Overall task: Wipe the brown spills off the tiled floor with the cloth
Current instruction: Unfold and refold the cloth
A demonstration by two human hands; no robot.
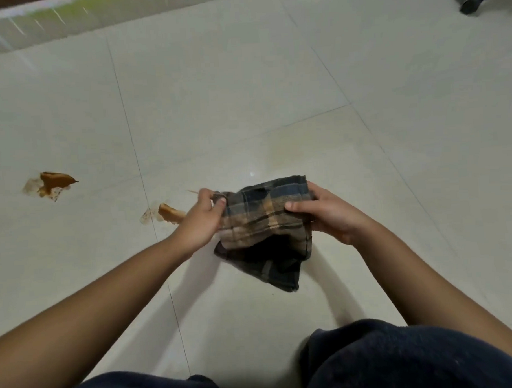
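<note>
Pale tiled floor (244, 77), cloth (267, 222) held up at centre frame, both hands gripping it.

I see left hand (201, 221) fingers pinching one edge, right hand (323, 213) clamping the other; nearest brown spill (170, 212) lies just left, long axis slanting, left hand nearer; second spill (53, 185) far left.

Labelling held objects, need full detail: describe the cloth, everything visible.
The cloth is a dark plaid towel, navy and grey with tan stripes, apparently terry-like fabric. It is folded and bunched, held above the tiled floor, lower corner hanging free. The left hand pinches its left edge; the right hand grips its right side, thumb on top. Brownish staining shows mid-cloth.
</note>
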